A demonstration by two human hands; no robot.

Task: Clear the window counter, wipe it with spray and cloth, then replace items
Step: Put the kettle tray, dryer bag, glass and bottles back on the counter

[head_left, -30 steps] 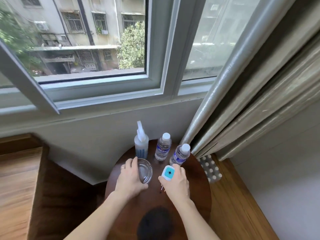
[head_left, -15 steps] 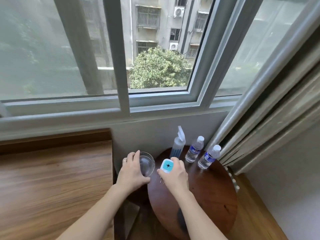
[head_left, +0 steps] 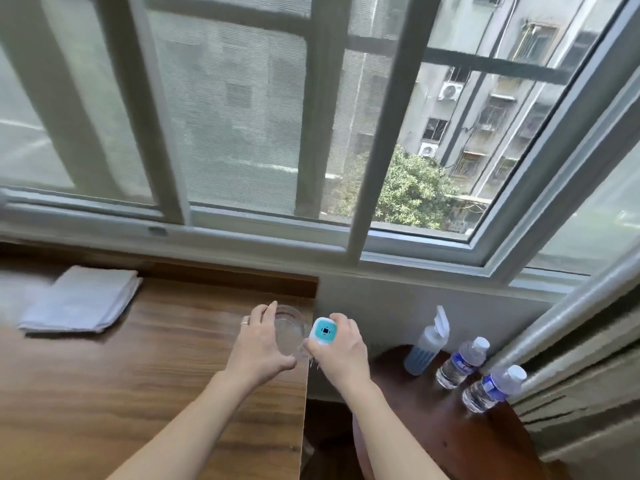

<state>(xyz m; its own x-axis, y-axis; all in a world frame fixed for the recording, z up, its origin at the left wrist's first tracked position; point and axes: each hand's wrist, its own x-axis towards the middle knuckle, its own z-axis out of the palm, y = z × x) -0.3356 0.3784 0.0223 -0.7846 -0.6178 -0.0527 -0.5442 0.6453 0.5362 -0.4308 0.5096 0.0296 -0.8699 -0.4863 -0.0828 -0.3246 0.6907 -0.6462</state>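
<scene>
Glass (head_left: pixel 289 332) upright in left hand (head_left: pixel 258 348), plug adapter (head_left: pixel 323 330) prongs down, right hand (head_left: pixel 341 353)

L hand (head_left: pixel 258 344) grips glass (head_left: pixel 289 329) over counter (head_left: pixel 138 375) edge; R hand (head_left: pixel 337 351) holds plug (head_left: pixel 324 330).

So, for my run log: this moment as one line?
left hand: holds glass | right hand: holds plug | over counter edge

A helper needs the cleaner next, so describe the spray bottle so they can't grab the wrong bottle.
Look right of the wooden window counter to the round dark table beside the curtain. Three bottles stand along its back edge; the spray bottle is the leftmost. Unlike the two water bottles with screw caps and blue labels, it has a white trigger nozzle and blue liquid.
</scene>
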